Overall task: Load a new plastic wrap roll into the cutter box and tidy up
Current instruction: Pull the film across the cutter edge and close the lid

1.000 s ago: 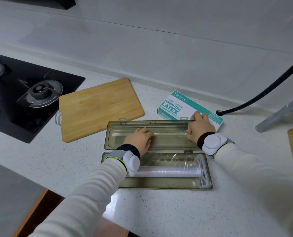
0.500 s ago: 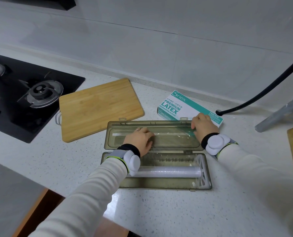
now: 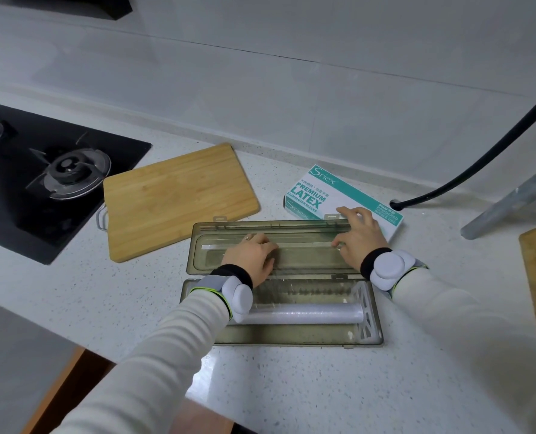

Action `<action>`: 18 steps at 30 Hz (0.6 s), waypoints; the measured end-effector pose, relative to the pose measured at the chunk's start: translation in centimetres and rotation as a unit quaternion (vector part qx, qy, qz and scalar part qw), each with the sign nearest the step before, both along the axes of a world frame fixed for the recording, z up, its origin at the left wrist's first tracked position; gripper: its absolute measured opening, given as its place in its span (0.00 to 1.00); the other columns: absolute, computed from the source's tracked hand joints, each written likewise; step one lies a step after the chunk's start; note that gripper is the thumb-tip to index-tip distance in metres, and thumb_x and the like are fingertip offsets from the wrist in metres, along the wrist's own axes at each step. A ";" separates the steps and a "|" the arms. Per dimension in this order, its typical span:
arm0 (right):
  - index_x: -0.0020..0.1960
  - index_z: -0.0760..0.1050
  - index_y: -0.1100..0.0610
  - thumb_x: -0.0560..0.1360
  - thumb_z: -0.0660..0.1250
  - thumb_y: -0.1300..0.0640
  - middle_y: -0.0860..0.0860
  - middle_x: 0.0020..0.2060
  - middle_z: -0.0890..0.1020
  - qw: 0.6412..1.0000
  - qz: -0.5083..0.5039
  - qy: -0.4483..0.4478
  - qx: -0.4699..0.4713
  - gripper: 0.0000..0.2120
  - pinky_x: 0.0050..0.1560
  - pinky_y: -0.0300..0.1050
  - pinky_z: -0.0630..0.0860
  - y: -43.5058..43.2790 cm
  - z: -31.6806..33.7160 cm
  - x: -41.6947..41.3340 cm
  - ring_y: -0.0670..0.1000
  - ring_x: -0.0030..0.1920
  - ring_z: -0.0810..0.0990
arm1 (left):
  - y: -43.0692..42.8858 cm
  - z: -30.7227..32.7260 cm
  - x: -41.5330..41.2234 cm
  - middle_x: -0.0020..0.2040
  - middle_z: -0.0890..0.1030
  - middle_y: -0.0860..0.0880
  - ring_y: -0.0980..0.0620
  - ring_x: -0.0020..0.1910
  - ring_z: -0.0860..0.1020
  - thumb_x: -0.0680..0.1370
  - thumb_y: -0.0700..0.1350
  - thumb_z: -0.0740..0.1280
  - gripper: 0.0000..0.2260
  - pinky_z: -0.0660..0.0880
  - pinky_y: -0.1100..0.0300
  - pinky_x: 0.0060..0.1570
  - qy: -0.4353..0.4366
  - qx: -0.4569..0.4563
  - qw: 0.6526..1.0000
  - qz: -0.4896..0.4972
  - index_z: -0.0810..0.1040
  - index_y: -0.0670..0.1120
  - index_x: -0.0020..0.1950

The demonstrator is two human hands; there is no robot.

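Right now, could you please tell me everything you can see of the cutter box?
The cutter box is smoky translucent plastic, lying fully open and flat on the speckled counter. Its lid is hinged back toward the wall. A plastic wrap roll lies lengthwise in the base. Both hands, left and right, rest on the lid's inner face.

Quick count: one cutter box (image 3: 279, 336), one wrap roll (image 3: 304, 313), one glove box (image 3: 332, 191), two cutting boards (image 3: 179, 198), two hands (image 3: 252, 256).
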State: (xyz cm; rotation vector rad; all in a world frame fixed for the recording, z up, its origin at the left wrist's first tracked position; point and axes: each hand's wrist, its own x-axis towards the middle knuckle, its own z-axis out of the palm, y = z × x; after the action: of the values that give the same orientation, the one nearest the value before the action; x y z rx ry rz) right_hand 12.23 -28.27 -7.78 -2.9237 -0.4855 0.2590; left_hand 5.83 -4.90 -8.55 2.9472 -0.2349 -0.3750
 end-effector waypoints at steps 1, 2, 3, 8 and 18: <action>0.48 0.83 0.44 0.74 0.66 0.56 0.47 0.74 0.57 1.000 -0.005 0.011 -0.012 0.10 0.72 0.49 0.53 -0.1 0.1 0.0 0.55 0.73 0.53 | 0.0 0.0 0.0 0.64 0.71 0.52 0.48 0.64 0.69 0.79 0.50 0.57 0.16 0.78 0.53 0.47 0.000 0.001 1.000 -0.001 0.70 0.53 0.67; 0.49 0.83 0.44 0.74 0.66 0.56 0.47 0.75 0.56 1.000 -0.003 0.018 -0.025 0.10 0.73 0.50 0.53 -0.2 0.1 0.1 0.56 0.73 0.52 | 0.0 0.0 0.0 0.64 0.71 0.52 0.48 0.64 0.70 0.79 0.50 0.57 0.16 0.78 0.53 0.47 -0.002 0.002 1.000 0.000 0.70 0.53 0.67; 0.50 0.83 0.44 0.74 0.65 0.55 0.47 0.75 0.56 0.999 0.003 0.019 -0.038 0.10 0.73 0.51 0.53 -0.3 0.1 0.1 0.56 0.73 0.51 | 0.0 0.0 -0.1 0.63 0.72 0.52 0.48 0.63 0.70 0.79 0.50 0.57 0.16 0.78 0.52 0.47 -0.003 0.003 1.000 0.001 0.70 0.53 0.67; 0.52 0.82 0.44 0.75 0.62 0.52 0.46 0.76 0.54 0.996 0.021 0.009 -0.089 0.11 0.73 0.51 0.51 -0.2 0.3 0.0 0.56 0.74 0.50 | 0.0 0.0 -0.1 0.64 0.72 0.52 0.48 0.63 0.71 0.80 0.50 0.56 0.16 0.78 0.53 0.48 -0.003 0.001 1.000 0.010 0.70 0.51 0.67; 0.50 0.84 0.50 0.74 0.61 0.50 0.46 0.77 0.53 0.991 -0.009 0.002 -0.133 0.14 0.75 0.50 0.46 -0.7 0.2 -0.1 0.55 0.75 0.50 | 0.4 -0.1 -0.3 0.65 0.72 0.51 0.47 0.65 0.70 0.80 0.50 0.56 0.17 0.77 0.52 0.49 0.006 0.003 1.000 0.017 0.69 0.50 0.68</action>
State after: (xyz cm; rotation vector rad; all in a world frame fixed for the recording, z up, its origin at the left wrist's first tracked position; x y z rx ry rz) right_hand 12.15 -29.01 -7.54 -3.1835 -0.4545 0.3524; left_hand 5.50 -4.53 -8.62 2.9503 -0.1817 -0.3892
